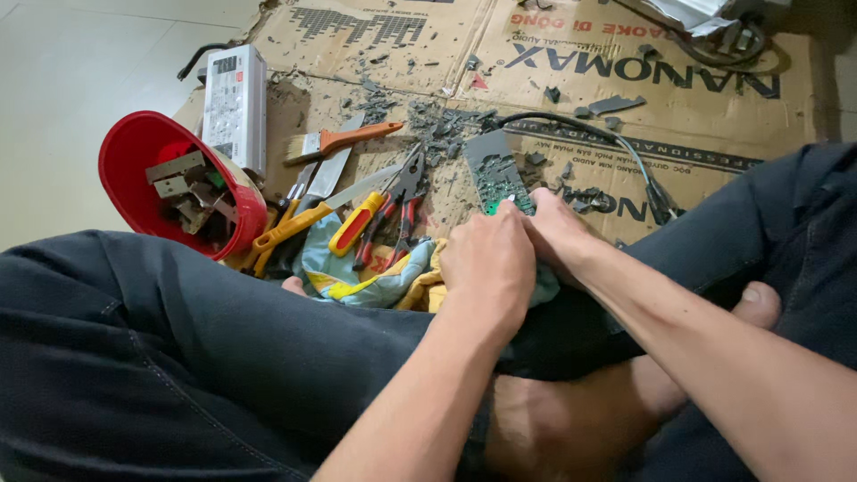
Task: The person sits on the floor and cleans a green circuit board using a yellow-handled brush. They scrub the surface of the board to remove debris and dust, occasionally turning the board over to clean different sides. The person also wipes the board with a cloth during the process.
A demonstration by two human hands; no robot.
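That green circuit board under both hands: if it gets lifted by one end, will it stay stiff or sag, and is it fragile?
The circuit board looks like a flat, thin, rigid strip, so it would probably stay straight and feel light. Grey potting crumbs lie around it and a grey coat covers much of it, so more may flake off. The black cable seems to reach its far end and may tug.

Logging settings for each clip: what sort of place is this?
Probably an improvised repair spot on a floor: flattened cardboard as a work mat, hand tools like pliers and a brush, and a circuit board amid broken debris.
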